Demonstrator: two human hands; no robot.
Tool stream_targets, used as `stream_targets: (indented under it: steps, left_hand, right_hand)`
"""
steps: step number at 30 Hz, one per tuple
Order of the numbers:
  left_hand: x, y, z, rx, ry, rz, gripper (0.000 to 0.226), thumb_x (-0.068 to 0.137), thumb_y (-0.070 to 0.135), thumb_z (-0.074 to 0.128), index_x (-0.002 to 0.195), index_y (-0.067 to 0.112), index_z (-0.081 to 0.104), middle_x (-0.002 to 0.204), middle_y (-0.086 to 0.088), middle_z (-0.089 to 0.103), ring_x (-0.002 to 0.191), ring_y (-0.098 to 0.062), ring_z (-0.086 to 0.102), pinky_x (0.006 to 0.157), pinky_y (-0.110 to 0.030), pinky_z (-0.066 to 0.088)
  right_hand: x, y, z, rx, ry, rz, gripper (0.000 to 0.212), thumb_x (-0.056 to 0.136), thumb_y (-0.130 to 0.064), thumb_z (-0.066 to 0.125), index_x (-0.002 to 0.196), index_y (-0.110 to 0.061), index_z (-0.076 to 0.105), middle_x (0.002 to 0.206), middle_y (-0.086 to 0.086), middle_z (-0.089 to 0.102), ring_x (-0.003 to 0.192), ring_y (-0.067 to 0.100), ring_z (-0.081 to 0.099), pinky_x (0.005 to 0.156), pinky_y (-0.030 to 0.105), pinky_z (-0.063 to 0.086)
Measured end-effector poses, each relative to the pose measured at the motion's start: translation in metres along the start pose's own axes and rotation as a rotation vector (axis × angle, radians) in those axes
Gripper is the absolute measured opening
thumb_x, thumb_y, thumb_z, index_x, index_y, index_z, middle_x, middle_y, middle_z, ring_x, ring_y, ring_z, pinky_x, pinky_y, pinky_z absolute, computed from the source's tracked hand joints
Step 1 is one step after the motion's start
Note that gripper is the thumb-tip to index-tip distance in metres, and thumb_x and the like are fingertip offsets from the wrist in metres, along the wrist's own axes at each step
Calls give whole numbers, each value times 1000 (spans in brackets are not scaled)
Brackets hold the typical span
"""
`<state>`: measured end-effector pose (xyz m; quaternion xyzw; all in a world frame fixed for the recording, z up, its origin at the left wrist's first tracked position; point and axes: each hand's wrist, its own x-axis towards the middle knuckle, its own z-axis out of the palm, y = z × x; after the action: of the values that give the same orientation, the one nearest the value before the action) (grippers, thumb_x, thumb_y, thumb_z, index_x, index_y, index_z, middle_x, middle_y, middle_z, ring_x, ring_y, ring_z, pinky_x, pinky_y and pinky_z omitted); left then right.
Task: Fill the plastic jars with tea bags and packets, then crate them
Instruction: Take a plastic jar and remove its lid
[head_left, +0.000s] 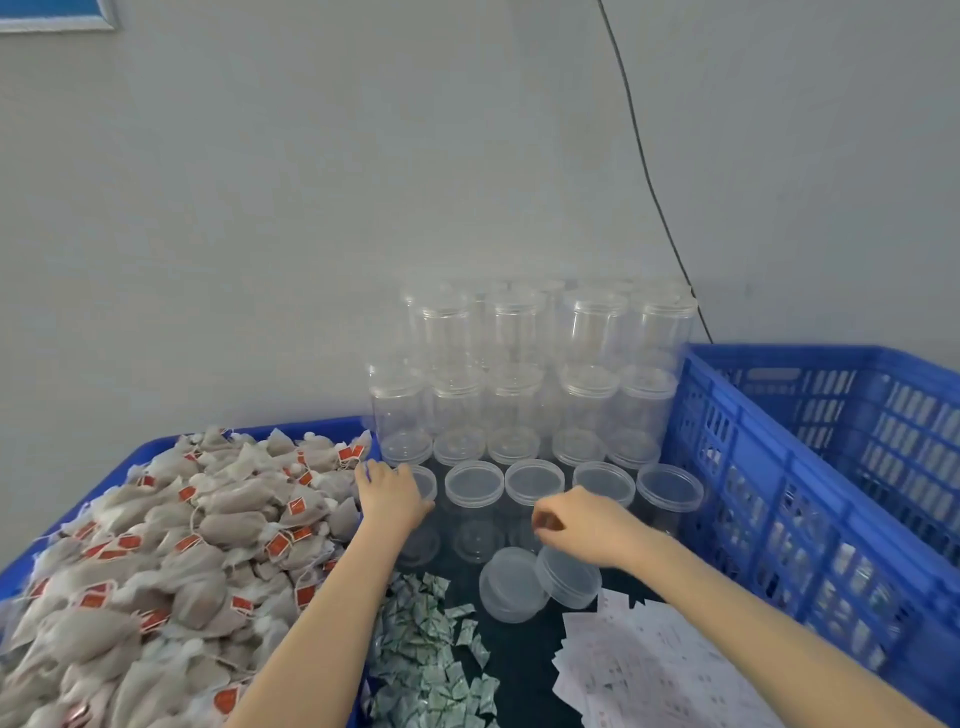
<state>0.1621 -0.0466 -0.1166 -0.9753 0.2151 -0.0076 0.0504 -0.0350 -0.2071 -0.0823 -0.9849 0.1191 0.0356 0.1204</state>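
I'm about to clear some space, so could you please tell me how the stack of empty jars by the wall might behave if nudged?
The stacked jars look empty and thin-walled, so probably very light. Standing two tiers high, they would likely topple easily, and being round, roll.

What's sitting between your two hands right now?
In the head view, two lidded clear jars of the front row stand between the left hand and the right hand.

tea bags (156, 545) in tray at left, jars (524, 395) stacked behind centre, packets (431, 660) in front, crate (810, 467) at right
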Motion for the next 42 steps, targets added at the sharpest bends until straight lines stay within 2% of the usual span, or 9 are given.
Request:
stream_targets:
  steps: [9,15,20,25,29,34,38,40,42]
  left_hand:
    - [3,-5,3,-272,62,-28,89,80,62,59,144,9,25,144,-19,38,137,-38,31,113,-52,19]
    - [-18,-6,-25,-581,253,-26,84,79,53,65,142,13,25,139,-19,33,128,-39,36,107,-47,30]
    - [-47,-3,-63,-735,290,120,85,76,55,66,144,22,28,134,-14,32,125,-35,37,103,-44,34]
    - [-80,9,-89,-842,46,396,86,72,58,71,143,32,31,135,-5,28,119,-25,42,94,-32,39]
    - [-95,21,-96,-818,-61,590,83,67,67,70,138,37,38,129,1,36,111,-16,45,74,-15,37]
    - [-109,34,-96,-954,-184,717,81,53,70,68,126,52,38,133,4,40,124,-9,40,98,-27,35]
    - [-109,35,-98,-950,-215,722,86,66,56,75,141,44,35,137,9,44,127,-11,44,103,-30,37]
    - [-116,45,-96,-943,-135,659,72,71,51,75,135,40,45,130,10,48,119,-12,49,94,-28,42]
    - [-135,71,-85,-1012,125,442,58,70,51,74,122,38,53,122,11,43,102,-7,49,79,-21,40]
  right_hand:
    - [-6,0,42,81,-22,-12,24,97,-33,49,115,-25,64,114,-5,69,98,17,65,84,31,52]
    - [-8,-2,55,280,76,-37,23,94,-32,55,116,-29,62,109,-12,64,94,5,61,83,23,50]
    - [-7,-12,50,565,207,-43,61,87,-32,71,141,-25,42,141,-10,47,118,1,47,99,21,40]
    - [-10,-24,33,812,314,-107,101,69,-40,87,149,-25,28,145,-20,34,134,-1,34,110,26,32]
    - [-16,-24,27,1200,278,-276,91,60,-35,84,138,-20,40,141,-8,52,130,5,51,103,24,45]
    - [-24,-26,28,1331,256,-301,97,41,-43,97,122,-20,50,109,-17,72,104,1,66,85,20,53]
    - [-28,-31,33,1320,364,-234,74,46,-22,85,114,-20,55,92,-17,74,89,-1,69,73,16,53]
    - [-26,-38,30,1288,465,-165,67,53,-10,85,114,-13,56,91,-9,73,93,6,70,70,17,53]
    - [-27,-49,34,1332,632,-20,54,74,-4,79,120,-8,53,98,-6,66,101,16,66,69,18,51]
